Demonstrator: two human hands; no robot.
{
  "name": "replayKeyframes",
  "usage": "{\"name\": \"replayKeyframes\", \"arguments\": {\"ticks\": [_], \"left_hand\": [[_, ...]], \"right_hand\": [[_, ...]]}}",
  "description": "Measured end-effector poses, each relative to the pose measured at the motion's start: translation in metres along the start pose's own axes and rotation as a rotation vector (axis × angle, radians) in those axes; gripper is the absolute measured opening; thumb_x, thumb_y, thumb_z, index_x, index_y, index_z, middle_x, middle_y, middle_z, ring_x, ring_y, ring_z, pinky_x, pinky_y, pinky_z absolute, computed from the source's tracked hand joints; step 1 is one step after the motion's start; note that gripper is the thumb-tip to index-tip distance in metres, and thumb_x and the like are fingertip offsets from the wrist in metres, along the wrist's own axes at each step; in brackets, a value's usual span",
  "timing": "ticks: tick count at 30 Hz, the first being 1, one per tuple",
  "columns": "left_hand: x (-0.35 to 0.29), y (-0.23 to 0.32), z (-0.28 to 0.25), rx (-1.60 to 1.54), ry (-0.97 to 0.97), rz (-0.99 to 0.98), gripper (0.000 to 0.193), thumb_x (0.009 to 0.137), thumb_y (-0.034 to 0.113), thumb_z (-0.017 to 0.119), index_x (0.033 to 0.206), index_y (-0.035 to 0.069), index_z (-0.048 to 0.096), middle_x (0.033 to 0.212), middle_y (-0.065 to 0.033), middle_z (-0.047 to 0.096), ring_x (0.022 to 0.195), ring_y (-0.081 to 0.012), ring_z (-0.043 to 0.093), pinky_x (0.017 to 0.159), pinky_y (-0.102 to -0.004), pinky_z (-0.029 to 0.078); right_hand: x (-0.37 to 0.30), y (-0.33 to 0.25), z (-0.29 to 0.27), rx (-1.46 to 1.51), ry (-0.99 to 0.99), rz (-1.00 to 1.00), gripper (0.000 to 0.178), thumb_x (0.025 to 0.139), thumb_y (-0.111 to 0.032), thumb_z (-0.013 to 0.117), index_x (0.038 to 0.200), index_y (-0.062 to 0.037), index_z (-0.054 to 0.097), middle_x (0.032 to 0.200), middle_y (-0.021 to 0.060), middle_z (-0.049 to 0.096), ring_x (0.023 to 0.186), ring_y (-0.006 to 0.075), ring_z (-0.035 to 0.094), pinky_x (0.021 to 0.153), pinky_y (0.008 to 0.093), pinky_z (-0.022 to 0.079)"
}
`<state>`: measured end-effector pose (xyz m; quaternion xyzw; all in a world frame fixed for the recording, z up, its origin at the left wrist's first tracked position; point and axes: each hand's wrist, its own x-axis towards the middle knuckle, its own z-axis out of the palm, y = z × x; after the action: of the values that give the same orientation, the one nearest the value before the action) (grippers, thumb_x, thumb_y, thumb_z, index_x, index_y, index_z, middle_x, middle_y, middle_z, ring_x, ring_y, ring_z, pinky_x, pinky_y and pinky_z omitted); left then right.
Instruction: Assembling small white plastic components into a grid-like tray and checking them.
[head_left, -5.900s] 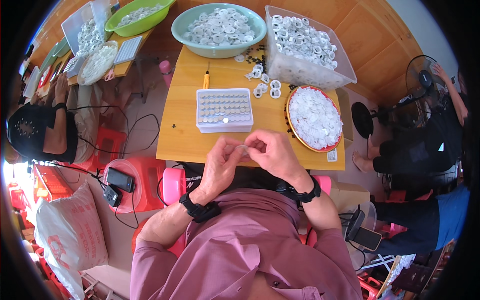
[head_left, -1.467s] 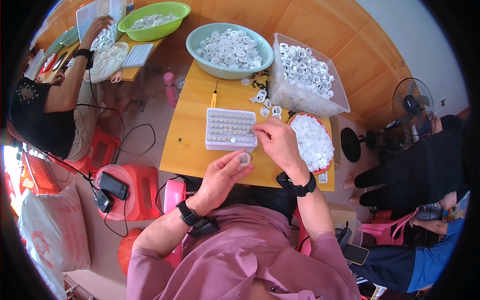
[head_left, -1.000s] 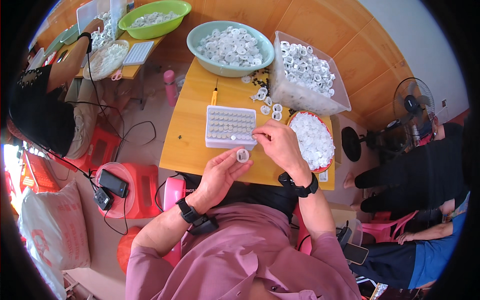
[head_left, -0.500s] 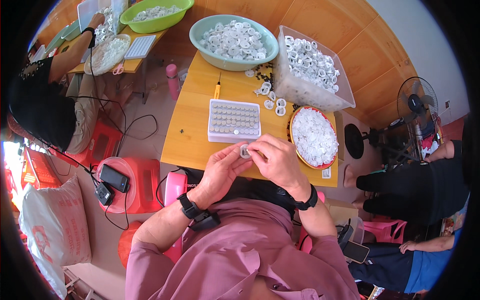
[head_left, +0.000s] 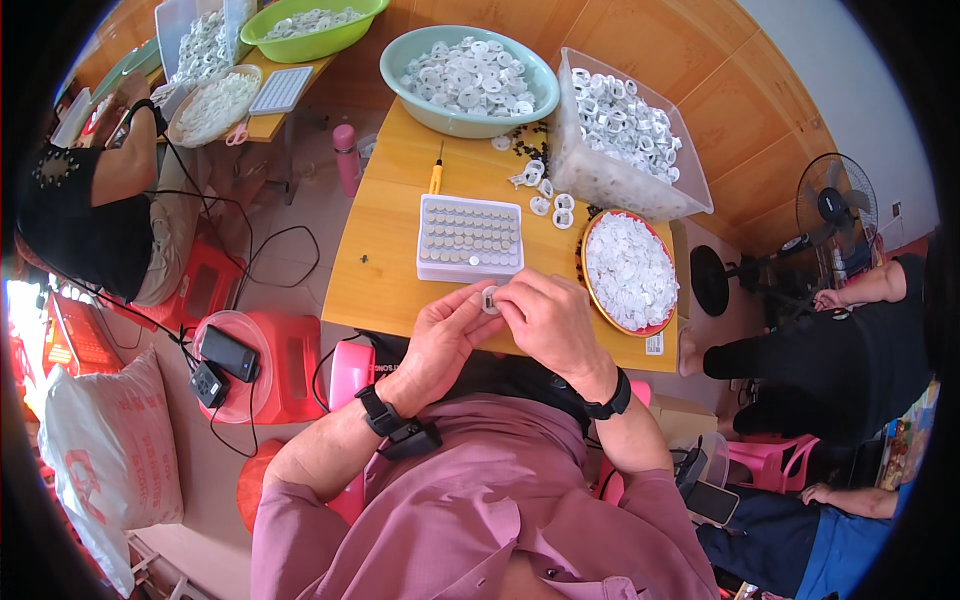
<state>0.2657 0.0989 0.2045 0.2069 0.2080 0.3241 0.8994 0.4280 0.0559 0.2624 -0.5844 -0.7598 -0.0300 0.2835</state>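
Between both hands, just off the near edge of the white tray, is a small white ring-shaped plastic part (head_left: 489, 301). My left hand (head_left: 446, 328) pinches it between thumb and fingertips. The fingers of my right hand (head_left: 545, 313) are closed at its right side; whether they also hold something tiny is hidden. Rows of small round grey pieces fill the white tray (head_left: 470, 272), with one whiter piece in the near row. Behind the tray lies a yellow-handled screwdriver (head_left: 436, 180).
On the wooden table (head_left: 385, 230) are a pale blue basin (head_left: 400, 98) and a clear bin (head_left: 630, 198) of white parts, loose white rings (head_left: 563, 210), and a round tray (head_left: 630, 275) of white pieces. A co-worker (head_left: 90, 220) sits left; other people (head_left: 810, 370) are at the right.
My hands stay almost in place around the white part. The co-worker at left has drawn an arm back from the parts, and the people at right have shifted.
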Motion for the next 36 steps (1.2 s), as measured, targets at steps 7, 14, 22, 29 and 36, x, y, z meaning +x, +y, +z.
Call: {"name": "replayKeyframes", "arguments": {"ticks": [7,14,22,29,36], "left_hand": [[0.000,0.000,0.000,0.019,-0.008,-0.010,0.034,0.105,0.017,0.053,0.133,-0.002,0.057,0.122,-0.0087,0.066,0.112,-0.0149,0.064,0.101,-0.0315,0.051],[0.000,0.002,0.003,-0.012,-0.010,-0.011,0.031,0.106,0.016,0.049,0.129,-0.002,0.059,0.120,-0.0091,0.067,0.111,-0.0157,0.065,0.101,-0.0310,0.052],[0.000,0.002,0.002,0.033,0.014,0.000,0.031,0.106,0.016,0.050,0.129,-0.003,0.059,0.120,-0.0092,0.068,0.110,-0.0157,0.066,0.100,-0.0310,0.052],[0.000,0.000,0.000,0.042,0.006,0.009,0.032,0.106,0.016,0.049,0.130,-0.003,0.058,0.120,-0.0090,0.067,0.112,-0.0161,0.065,0.101,-0.0309,0.052],[0.000,-0.002,-0.004,0.014,0.051,0.029,0.034,0.106,0.017,0.050,0.133,-0.003,0.056,0.125,-0.0095,0.065,0.116,-0.0175,0.063,0.103,-0.0330,0.050]], "right_hand": [[-0.002,-0.001,0.000,0.151,0.018,0.162,0.005,0.078,-0.005,0.074,0.082,-0.0063,0.070,0.078,0.0060,0.067,0.063,0.0251,0.066,0.055,0.0335,0.052],[-0.002,-0.001,-0.002,0.049,0.062,0.041,0.006,0.077,-0.005,0.075,0.081,-0.0059,0.070,0.077,0.0066,0.067,0.064,0.0257,0.066,0.056,0.0348,0.052],[0.000,-0.006,0.001,0.086,0.011,0.132,0.005,0.078,-0.004,0.074,0.082,-0.0067,0.070,0.077,0.0067,0.066,0.066,0.0280,0.066,0.057,0.0357,0.052],[0.001,-0.003,0.001,0.079,0.028,0.072,0.006,0.080,-0.005,0.074,0.086,-0.0056,0.072,0.080,0.0078,0.068,0.063,0.0266,0.066,0.056,0.0343,0.052],[0.035,0.001,0.012,0.228,0.038,0.260,0.010,0.083,-0.013,0.071,0.091,-0.0065,0.074,0.086,0.0089,0.069,0.074,0.0306,0.068,0.063,0.0375,0.053]]}}
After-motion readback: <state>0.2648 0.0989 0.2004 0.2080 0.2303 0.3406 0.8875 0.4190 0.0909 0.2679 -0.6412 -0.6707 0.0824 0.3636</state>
